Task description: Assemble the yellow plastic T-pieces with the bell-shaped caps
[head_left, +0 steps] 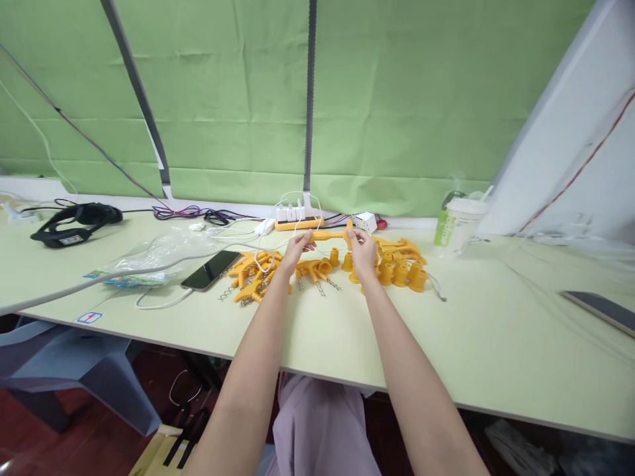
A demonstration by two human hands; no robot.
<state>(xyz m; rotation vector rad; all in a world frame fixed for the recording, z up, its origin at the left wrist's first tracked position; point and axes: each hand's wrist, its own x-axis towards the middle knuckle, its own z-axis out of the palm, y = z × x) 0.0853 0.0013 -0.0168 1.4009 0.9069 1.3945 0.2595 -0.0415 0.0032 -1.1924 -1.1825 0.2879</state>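
Between my hands, just above the table, a yellow T-shaped corkscrew part (328, 235) is held level. Its narrow end is pinched by the fingers of my left hand (297, 251). The fingers of my right hand (364, 250) close on the crossbar end. Below and left of my left hand lies a pile of yellow corkscrew handles (251, 274) with metal spirals. More handles with spirals (312, 268) lie between my forearms. Several yellow bell-shaped caps (401, 272) stand around and right of my right hand; my right wrist hides some. Further yellow parts (404, 249) lie behind them.
A phone (212, 271) on a cable and a clear plastic bag (153, 261) lie left. Behind are a power strip (299, 223) and tangled wires. A black headset (74, 223) sits far left. Right are a lidded cup (460, 227) and another phone (602, 311).
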